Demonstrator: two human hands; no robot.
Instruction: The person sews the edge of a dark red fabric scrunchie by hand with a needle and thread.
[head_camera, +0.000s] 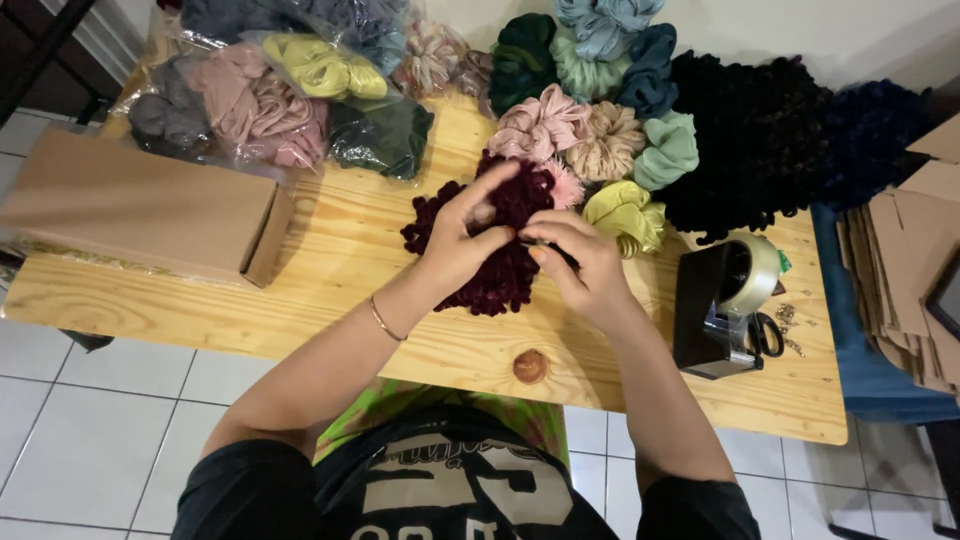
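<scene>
A pile of dark maroon scrunchies (505, 275) lies on the wooden table (330, 250), near its middle. My left hand (465, 235) rests on top of the pile with its fingers spread and curled over one scrunchie. My right hand (580, 262) is beside it, fingers pinched on a dark piece at the pile's right edge. A thin bracelet (385, 322) circles my left wrist.
Behind the pile lie pink, beige, mint, yellow-green and blue scrunchies (610, 140), with a black heap (750, 150) to the right. Bagged scrunchies (270, 100) and a cardboard box (140, 205) sit left. A black tape dispenser (720, 305), scissors (768, 335) and flat cartons (905, 290) are right.
</scene>
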